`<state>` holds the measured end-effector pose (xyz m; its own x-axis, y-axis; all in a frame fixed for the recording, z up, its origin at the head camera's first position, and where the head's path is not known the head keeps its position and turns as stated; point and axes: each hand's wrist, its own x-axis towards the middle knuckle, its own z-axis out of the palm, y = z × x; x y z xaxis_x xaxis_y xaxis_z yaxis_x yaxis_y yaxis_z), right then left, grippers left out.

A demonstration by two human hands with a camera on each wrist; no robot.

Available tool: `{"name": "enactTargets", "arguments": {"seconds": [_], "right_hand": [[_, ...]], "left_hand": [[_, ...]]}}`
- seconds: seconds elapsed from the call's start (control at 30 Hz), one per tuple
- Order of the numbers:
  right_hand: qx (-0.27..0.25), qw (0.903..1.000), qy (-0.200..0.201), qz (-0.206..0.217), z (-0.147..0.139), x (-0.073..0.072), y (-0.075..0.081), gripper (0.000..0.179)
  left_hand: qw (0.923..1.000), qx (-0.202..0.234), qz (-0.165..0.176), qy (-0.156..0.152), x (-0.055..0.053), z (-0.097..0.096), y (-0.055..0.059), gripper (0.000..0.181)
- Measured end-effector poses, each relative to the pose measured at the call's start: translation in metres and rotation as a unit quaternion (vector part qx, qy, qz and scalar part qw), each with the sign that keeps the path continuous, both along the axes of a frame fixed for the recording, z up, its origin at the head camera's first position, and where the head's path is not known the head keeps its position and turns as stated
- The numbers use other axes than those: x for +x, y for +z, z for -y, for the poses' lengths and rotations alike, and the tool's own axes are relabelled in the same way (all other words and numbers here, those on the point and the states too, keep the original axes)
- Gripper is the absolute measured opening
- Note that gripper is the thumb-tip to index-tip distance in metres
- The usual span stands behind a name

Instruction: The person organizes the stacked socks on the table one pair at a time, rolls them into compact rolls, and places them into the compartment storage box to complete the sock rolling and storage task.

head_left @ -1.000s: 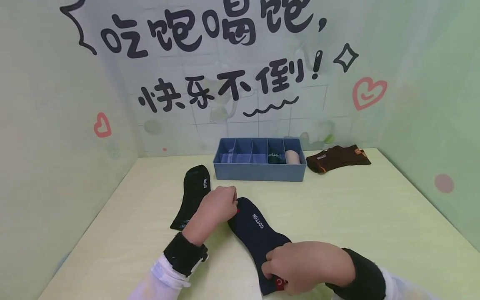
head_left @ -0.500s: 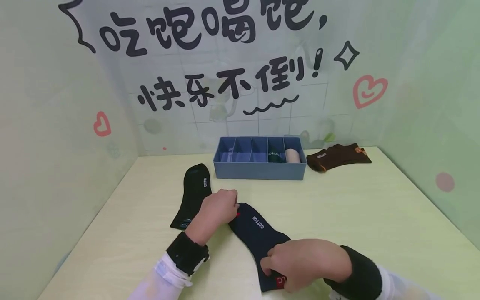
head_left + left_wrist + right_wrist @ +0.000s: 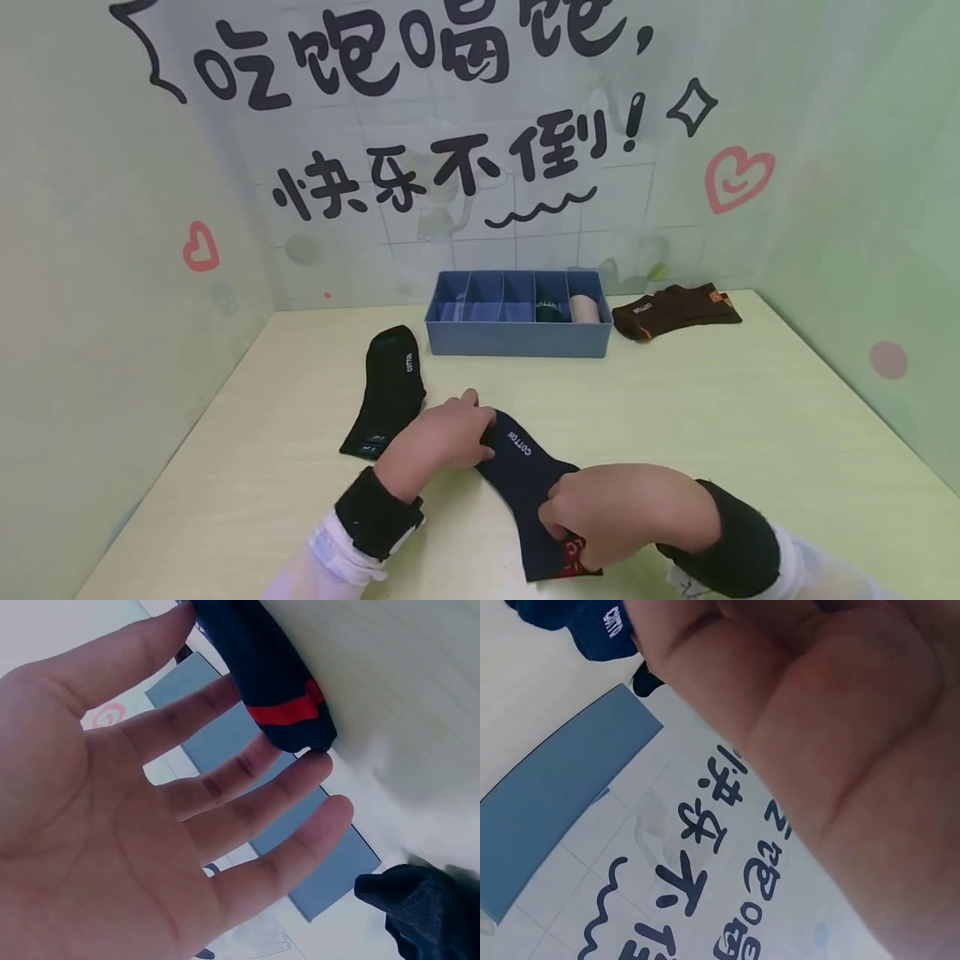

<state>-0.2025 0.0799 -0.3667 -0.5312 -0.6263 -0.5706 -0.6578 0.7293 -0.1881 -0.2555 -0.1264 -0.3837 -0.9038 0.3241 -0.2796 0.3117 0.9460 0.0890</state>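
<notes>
A navy sock [image 3: 513, 479] with white COTTON lettering and a red-marked cuff lies slantwise on the table. My left hand [image 3: 441, 437] is at its toe, the fingers long and spread. In the left wrist view, the fingertips of this hand [image 3: 187, 787] meet the red-striped toe [image 3: 285, 712], some hidden behind it, with the thumb tip at the fabric's edge. Over the cuff end my right hand [image 3: 626, 512] bends its fingers and pinches the sock; its fingertips are partly hidden. Left of the left hand lies a black sock [image 3: 390, 387].
At the back stands a blue divided box [image 3: 517, 340]. Its right compartments hold a rolled dark green sock [image 3: 551, 312] and a rolled pale pink one [image 3: 584, 309]. A brown sock [image 3: 675, 312] lies right of the box, near the back wall.
My left hand has shifted right and down over the navy sock's toe, its fingers spreading. More of the red cuff now shows beside my right hand, which has moved slightly.
</notes>
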Motion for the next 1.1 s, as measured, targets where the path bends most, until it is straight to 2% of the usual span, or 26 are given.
{"name": "enactTargets", "arguments": {"seconds": [0.23, 0.47, 0.6, 0.7, 0.8, 0.87, 0.93, 1.0, 1.1], "right_hand": [[0.003, 0.9993, 0.036, -0.008, 0.004, 0.001, -0.007, 0.016], [0.002, 0.9989, 0.046, -0.01, 0.009, 0.002, -0.017, 0.013], [0.002, 0.9996, 0.026, -0.013, 0.011, 0.002, -0.02, 0.012], [-0.004, 0.9998, -0.006, -0.02, 0.011, 0.0, -0.021, 0.013], [-0.022, 0.9987, -0.033, -0.031, 0.008, -0.009, -0.022, 0.016], [-0.042, 0.997, -0.055, -0.035, 0.005, -0.017, -0.024, 0.019], [-0.06, 0.9944, -0.075, -0.046, 0.002, -0.026, -0.025, 0.02], [-0.074, 0.9913, -0.094, -0.054, -0.001, -0.034, -0.027, 0.02], [-0.091, 0.9883, -0.099, -0.073, -0.004, -0.04, -0.029, 0.019]], "left_hand": [[1.0, 0.007, 0.001, 0.0, -0.002, 0.001, -0.001, 0.046], [1.0, 0.008, 0.0, -0.003, -0.003, 0.001, -0.004, 0.048], [0.9999, -0.002, 0.015, 0.0, -0.004, 0.001, -0.007, 0.058], [0.9997, -0.006, 0.022, -0.008, -0.002, 0.0, -0.009, 0.069], [0.999, -0.006, -0.001, -0.044, 0.002, -0.004, -0.007, 0.07], [0.9954, -0.011, -0.036, -0.088, 0.006, -0.009, -0.003, 0.062], [0.9901, -0.005, -0.055, -0.129, 0.011, -0.014, 0.001, 0.049], [0.9857, 0.009, -0.056, -0.159, 0.015, -0.018, 0.003, 0.032], [0.9844, 0.036, -0.03, -0.169, 0.018, -0.023, 0.001, 0.012]]}}
